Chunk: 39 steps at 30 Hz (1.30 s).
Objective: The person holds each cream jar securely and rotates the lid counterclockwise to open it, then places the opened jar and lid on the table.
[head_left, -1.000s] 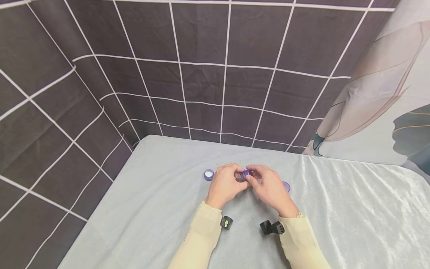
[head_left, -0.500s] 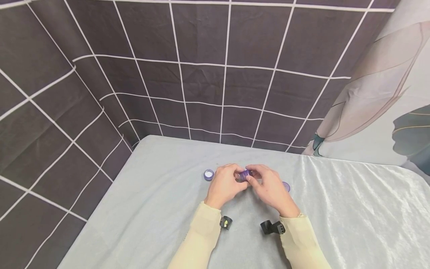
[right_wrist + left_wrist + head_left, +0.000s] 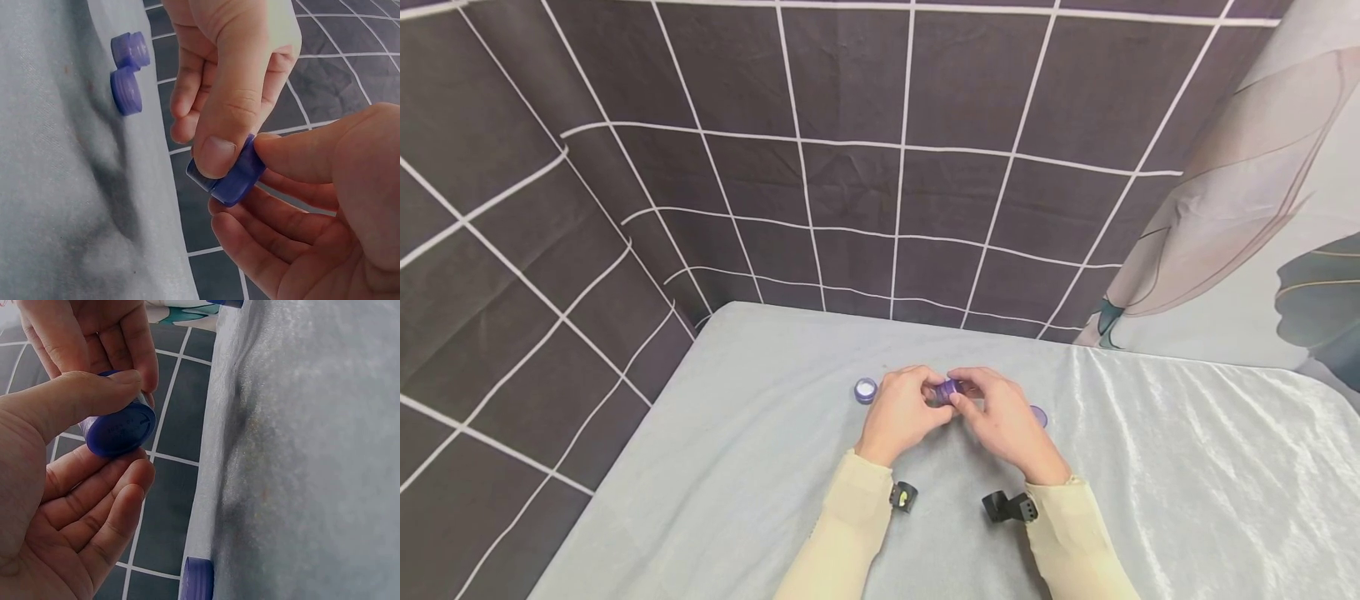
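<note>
A small purple screw-lid jar (image 3: 950, 390) is held between both hands above the table, tilted on its side. My left hand (image 3: 904, 412) pinches one end between thumb and fingers; that round end carries faint markings in the left wrist view. The other end is gripped by my right hand (image 3: 1006, 418), its thumb and fingertips on the wider purple band (image 3: 240, 181) in the right wrist view. Left of my left hand stands an open purple jar (image 3: 866, 390) with white inside. A flat purple lid (image 3: 1039, 416) lies partly hidden behind my right hand.
A pale grey velvety cloth (image 3: 722, 467) covers the table, wrinkled at the right. Dark gridded fabric (image 3: 850, 183) hangs behind and at the left. In the right wrist view, a threaded purple jar (image 3: 129, 50) stands beside a purple round piece (image 3: 127, 92).
Both hands stay at almost the same place with the jar between them. The right wrist has shifted very slightly right; the other purple pieces have not moved.
</note>
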Available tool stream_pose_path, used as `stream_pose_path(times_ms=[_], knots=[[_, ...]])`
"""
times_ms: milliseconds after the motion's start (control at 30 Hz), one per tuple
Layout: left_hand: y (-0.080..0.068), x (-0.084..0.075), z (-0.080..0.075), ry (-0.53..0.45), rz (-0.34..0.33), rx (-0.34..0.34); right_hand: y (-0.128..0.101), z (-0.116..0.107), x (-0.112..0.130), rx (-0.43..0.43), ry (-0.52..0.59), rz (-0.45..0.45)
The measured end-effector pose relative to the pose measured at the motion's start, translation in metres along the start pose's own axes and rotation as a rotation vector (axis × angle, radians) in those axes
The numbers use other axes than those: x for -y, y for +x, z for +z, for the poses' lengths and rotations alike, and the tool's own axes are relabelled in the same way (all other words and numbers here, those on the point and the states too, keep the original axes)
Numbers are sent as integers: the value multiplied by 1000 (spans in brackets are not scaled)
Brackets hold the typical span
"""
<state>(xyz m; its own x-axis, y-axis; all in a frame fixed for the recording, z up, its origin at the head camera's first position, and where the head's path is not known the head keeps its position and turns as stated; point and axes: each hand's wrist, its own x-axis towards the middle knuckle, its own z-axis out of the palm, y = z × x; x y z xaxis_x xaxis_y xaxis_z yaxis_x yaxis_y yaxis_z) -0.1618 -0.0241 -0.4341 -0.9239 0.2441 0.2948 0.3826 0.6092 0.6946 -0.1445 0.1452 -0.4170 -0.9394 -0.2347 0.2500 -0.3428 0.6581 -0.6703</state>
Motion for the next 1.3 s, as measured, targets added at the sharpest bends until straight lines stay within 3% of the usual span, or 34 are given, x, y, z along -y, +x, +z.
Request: stream_pose_path(times_ms=[1300], knots=[[0, 3, 0, 18, 17, 10, 0, -7, -3, 52, 10, -137]])
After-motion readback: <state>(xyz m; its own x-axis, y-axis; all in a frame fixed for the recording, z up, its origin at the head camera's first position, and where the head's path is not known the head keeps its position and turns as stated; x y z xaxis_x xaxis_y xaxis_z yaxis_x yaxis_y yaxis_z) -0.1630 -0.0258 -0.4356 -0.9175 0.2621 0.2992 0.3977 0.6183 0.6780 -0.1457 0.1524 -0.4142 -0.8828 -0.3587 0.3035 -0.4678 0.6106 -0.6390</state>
